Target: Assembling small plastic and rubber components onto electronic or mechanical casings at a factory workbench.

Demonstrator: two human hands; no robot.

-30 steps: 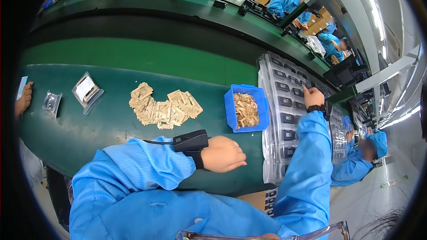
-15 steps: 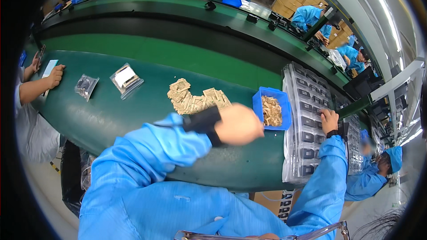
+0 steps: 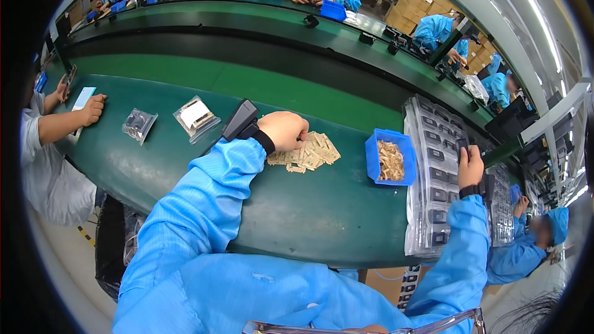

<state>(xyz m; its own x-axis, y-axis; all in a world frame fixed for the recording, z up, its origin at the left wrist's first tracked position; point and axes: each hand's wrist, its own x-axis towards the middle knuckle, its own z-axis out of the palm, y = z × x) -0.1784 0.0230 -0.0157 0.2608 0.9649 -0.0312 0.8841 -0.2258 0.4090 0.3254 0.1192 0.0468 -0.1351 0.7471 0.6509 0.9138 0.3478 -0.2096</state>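
My left hand is over a loose pile of flat tan strips, its fingers curled down and pressed together at the pile's upper left. Whatever lies between those fingertips is hidden. On its wrist sits a black strapped device. My right hand is above the clear plastic tray, pinching a small black part. Dark square parts fill the tray's pockets in rows. Between the strips and the tray stands a blue bin holding crumpled tan scraps.
Two clear bags, one with dark parts and one with a white card, lie left of the pile. A co-worker's hand rests at the table's left end. Beyond the green strip runs another bench with people in blue.
My left hand has moved left, from beside the blue bin to the strip pile. My right hand has risen a little from the tray and now shows a black part.
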